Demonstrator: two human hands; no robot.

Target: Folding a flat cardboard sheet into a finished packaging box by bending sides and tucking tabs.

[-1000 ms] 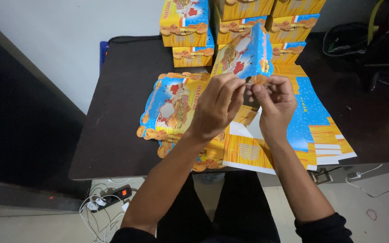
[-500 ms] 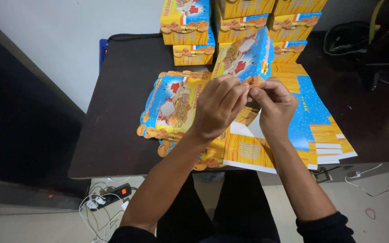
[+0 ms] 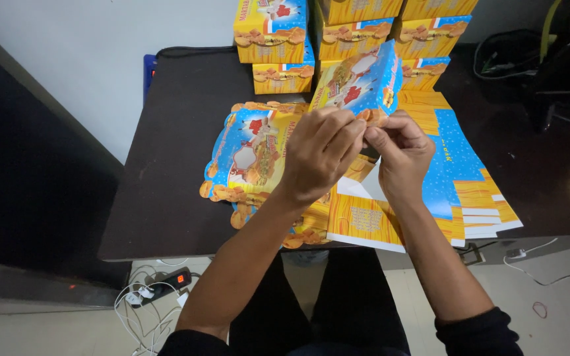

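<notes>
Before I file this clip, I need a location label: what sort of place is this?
Probably a small packing workstation: flat printed box blanks piled on a dark table, folded boxes stacked behind, both hands folding one.

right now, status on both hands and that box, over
Left hand and right hand both pinching the half-folded box at its lower edge. Box held above the flat cutouts. Finished boxes stacked behind; nothing blocking.

Bare dark table is left open on the left side. The far edge is blocked by stacked finished boxes. The centre and right are covered by flat printed box blanks. Cables are strewn on the floor below.
</notes>
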